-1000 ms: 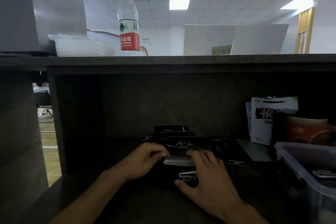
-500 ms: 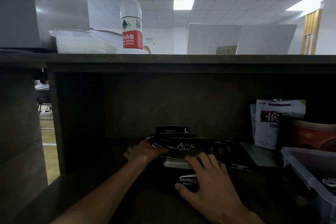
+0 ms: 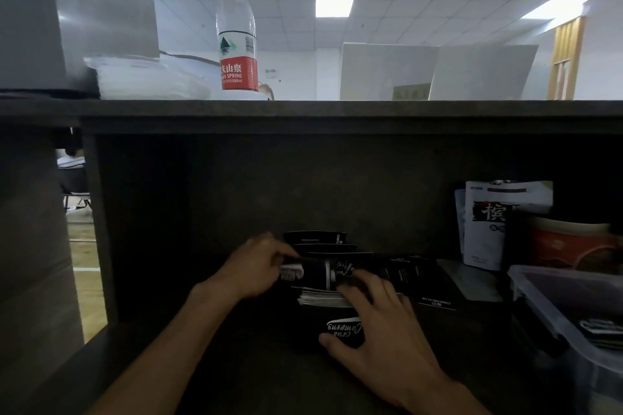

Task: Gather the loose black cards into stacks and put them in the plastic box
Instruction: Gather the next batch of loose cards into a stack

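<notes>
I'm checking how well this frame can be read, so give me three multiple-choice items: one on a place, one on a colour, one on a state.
1. Where is the plastic box? A left of the hands B on the top shelf C at the right edge
2. The water bottle cap is: A red B blue C white
3. The left hand: A lies flat B grips a bundle of black cards C holds the bottle

Answers: 1 C, it sits right of the right hand. 2 A, red top. 3 B, fingers curl round the bundle.

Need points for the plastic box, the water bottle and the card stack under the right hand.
plastic box (image 3: 539, 300): head view, on its near-left rim.
water bottle (image 3: 238, 72): head view, on its red label.
card stack (image 3: 320, 298): head view, on its pale card edges.
</notes>
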Demonstrator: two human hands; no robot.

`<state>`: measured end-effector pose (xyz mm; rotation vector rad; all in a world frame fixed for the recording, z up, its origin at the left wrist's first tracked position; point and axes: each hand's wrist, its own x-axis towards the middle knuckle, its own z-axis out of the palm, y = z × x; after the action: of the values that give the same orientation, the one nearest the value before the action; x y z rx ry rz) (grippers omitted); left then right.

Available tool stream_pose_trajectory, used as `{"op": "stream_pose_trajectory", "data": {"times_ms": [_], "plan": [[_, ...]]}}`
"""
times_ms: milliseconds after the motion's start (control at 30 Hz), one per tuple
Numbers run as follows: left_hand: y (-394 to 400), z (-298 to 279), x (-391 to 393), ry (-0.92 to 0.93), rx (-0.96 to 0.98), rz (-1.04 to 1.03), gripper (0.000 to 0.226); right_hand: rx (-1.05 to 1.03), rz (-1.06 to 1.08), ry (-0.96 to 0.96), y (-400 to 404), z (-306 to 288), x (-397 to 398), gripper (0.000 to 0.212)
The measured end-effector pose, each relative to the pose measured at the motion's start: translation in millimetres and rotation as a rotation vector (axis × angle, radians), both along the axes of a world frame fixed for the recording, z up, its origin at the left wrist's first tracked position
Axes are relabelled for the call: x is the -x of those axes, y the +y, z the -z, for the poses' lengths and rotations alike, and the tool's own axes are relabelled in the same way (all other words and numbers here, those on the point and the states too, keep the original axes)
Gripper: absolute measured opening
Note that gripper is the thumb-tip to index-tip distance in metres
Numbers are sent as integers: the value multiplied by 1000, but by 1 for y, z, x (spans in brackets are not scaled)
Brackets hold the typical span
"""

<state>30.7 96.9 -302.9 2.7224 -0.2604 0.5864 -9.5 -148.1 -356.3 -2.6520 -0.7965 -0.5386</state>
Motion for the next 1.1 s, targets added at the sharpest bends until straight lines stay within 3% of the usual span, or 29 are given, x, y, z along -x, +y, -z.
{"op": "stream_pose_trajectory", "data": {"times_ms": [100, 200, 267, 333, 367, 433, 467, 533, 700, 933, 1100], "plan": [[-22, 3, 9, 310, 136, 225, 40, -8, 2, -16, 1, 0, 0, 83], [-31, 5, 10, 463, 322, 344, 41, -11, -7, -35, 1, 2, -1, 84], [-31, 10, 5, 480, 563, 338, 40, 16, 6, -64, 2, 2, -1, 78], [-25, 20, -6, 353, 678, 197, 36, 34, 26, -65, 3, 2, -2, 76], [-18, 27, -17, 239, 608, 82, 34, 36, 29, -54, 3, 2, -2, 77], [1, 41, -38, 70, 192, -146, 32, 34, 27, -28, 4, 1, -3, 78], [7, 46, -44, 51, -20, -235, 38, 39, 26, -15, 4, 0, -4, 79], [13, 54, -53, 76, -191, -272, 53, 60, 33, 0, 5, -1, -4, 84], [15, 60, -70, 13, -280, -161, 50, 82, 43, 9, 5, -2, -4, 85], [3, 54, -69, -148, -595, -175, 39, 51, 41, -13, 4, -1, -1, 78], [22, 58, -75, -15, -372, -28, 44, 60, 46, -4, 5, -1, -2, 80]]}}
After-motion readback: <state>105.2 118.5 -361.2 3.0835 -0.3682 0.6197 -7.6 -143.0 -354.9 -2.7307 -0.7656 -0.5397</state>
